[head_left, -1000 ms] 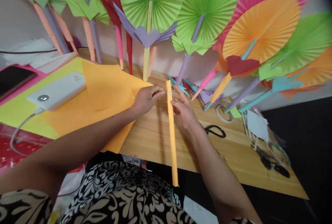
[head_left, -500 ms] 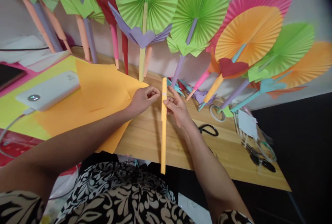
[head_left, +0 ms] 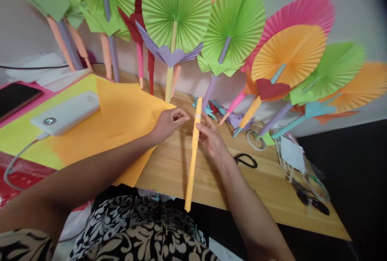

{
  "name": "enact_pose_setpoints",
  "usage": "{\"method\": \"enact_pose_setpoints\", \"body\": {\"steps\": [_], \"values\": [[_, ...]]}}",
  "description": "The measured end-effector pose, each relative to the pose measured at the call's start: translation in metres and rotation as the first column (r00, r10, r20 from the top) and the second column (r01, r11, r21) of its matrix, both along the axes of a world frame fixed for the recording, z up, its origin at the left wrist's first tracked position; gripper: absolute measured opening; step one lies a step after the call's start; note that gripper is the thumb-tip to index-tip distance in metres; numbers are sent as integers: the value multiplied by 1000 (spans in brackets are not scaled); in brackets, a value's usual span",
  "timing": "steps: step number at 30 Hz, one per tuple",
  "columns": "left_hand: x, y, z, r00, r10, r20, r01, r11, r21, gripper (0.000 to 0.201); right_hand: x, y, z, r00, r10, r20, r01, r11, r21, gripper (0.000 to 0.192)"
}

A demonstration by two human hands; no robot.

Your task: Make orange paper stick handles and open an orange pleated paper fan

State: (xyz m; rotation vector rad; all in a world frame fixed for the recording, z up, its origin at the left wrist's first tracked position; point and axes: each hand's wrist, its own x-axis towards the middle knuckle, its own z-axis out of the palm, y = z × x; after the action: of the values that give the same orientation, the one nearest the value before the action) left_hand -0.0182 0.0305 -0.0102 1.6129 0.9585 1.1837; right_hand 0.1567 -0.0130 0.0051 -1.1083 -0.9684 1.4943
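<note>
Gripping right hand (head_left: 211, 138), slim orange paper tube (head_left: 192, 160)

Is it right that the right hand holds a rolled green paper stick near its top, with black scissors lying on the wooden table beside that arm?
Not quite: the rolled paper stick in the right hand is orange, not green, as the head view shows. The black scissors do lie on the wooden table.

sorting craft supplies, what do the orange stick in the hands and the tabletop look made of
Orange stick: rolled matte paper by the look, same colour as the orange sheets, with a clear tape band near its top. Tabletop: light wood or wood-look laminate; grain lines show.
</note>
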Motion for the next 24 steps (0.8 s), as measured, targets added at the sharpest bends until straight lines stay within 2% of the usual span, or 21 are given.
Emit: {"method": "enact_pose_setpoints", "body": {"steps": [3, 7, 12, 16, 24], "values": [[-2, 1, 1, 999, 11, -43, -10, 1000, 18, 24, 0, 0, -1, 1000, 24, -5, -24, 1000, 5, 67], [-2, 1, 2, 996, 26, -79, -22, 998, 59, 38, -1, -1, -2, 1000, -3, -11, 3, 1000, 4, 69], [-1, 0, 0, 996, 36, -86, -26, 994, 109, 13, -1, -3, 2, 1000, 10, -15, -10, 1000, -17, 72], [0, 0, -1, 996, 25, -84, -10, 983, 181, 10, -2, -4, 3, 1000, -3, -5, 3, 999, -50, 75], [-1, 0, 0, 993, 39, -114, -9, 967, 255, 6, -5, -4, 1, 1000, -7, 0, 7, 1000, -14, 76]]}}
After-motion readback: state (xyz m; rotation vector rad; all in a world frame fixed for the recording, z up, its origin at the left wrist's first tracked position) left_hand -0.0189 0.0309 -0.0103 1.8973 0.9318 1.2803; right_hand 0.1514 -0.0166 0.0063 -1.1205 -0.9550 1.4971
